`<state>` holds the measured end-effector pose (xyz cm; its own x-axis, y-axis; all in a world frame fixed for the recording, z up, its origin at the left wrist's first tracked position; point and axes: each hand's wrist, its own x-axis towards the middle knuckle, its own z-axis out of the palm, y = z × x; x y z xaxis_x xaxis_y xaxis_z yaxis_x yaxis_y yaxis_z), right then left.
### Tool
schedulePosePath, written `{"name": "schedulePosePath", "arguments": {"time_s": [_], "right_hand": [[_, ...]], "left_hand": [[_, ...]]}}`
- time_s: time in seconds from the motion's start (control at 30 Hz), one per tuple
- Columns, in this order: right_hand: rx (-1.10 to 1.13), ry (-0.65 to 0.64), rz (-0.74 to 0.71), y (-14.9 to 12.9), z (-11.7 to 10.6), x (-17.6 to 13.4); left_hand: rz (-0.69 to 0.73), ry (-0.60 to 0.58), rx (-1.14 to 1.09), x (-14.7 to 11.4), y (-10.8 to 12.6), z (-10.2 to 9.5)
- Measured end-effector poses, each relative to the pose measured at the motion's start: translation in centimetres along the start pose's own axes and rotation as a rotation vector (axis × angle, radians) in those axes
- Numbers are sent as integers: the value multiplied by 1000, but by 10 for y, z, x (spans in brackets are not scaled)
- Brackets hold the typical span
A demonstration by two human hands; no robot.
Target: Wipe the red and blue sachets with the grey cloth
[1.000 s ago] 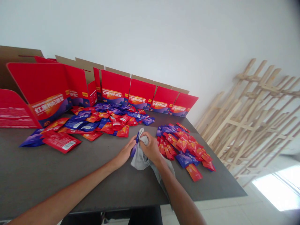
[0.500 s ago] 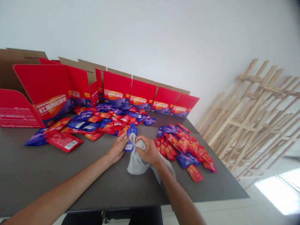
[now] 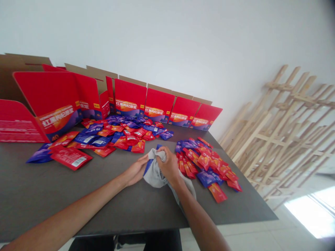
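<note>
In front of me, over the dark table, my left hand (image 3: pixel 136 171) grips a blue-purple pouch (image 3: pixel 147 168) by its left edge. A grey cloth (image 3: pixel 154 175) covers most of that pouch, leaving only its top corner and a strip on the left showing. My right hand (image 3: pixel 168 165) is closed on the bunched cloth and presses it against the pouch. The cloth's tail hangs down beneath my right forearm. Just right of my right hand lies a pile of red and blue pouches (image 3: pixel 205 158). Another, larger heap of pouches (image 3: pixel 131 136) lies beyond my left hand.
Open red cartons (image 3: pixel 131 94) stand in a row along the back by the white wall. A larger red box (image 3: pixel 57 101) stands at the left. Wooden frames (image 3: pixel 277 132) lean against the wall on the right, past the edge of the dark table (image 3: pixel 104 205).
My left hand and the pouch have shifted slightly right, and the pouch has tilted. My right hand has moved the cloth up and across, hiding more of the pouch, label included.
</note>
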<state>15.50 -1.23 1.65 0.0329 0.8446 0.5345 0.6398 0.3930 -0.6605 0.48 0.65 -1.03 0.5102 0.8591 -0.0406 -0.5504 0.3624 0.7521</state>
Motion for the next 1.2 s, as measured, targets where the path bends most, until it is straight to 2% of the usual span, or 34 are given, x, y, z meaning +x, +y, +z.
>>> {"name": "schedulePosePath", "arguments": {"time_s": [0.13, 0.2, 0.27, 0.4, 0.47, 0.53, 0.67, 0.73, 0.8, 0.93, 1.0, 1.07, 1.1, 1.2], "right_hand": [[-44, -287, -88, -6, 11, -8], [-54, -356, -107, -9, 12, -10], [-58, -324, -92, -9, 8, -8], [-55, -64, -9, -4, -2, 0], [-53, 5, 12, -1, -4, 3], [-55, -50, -6, -1, -3, 2], [-62, -384, -105, -7, 6, -6], [-62, -478, -131, -10, 9, -8], [-58, -446, -122, -11, 8, -8], [-43, -169, -21, -3, 4, -1], [-39, -89, 11, 1, 2, 1], [-36, -108, 4, 2, 1, 1], [-37, -156, -13, 1, 1, 1], [-34, -404, -97, -5, 3, -4]], "left_hand": [[1, 60, -53, 3, 11, -4], [-30, 60, -96, 3, 16, -4], [-37, 46, -134, 2, 16, -2], [-32, -19, -141, -2, 10, 3], [-53, -34, -124, -4, 8, 5], [-71, -17, -115, -4, 11, 6], [-31, 58, -131, -1, 25, 1], [31, 100, -135, 1, 31, -3], [35, 108, -132, 1, 32, -3], [-126, 54, -113, -5, 21, 6], [-175, 51, -95, -8, 15, 12], [-183, 67, -77, -8, 12, 15], [-170, 83, -71, -8, 13, 15], [-67, 178, -49, -3, 25, 8]]}}
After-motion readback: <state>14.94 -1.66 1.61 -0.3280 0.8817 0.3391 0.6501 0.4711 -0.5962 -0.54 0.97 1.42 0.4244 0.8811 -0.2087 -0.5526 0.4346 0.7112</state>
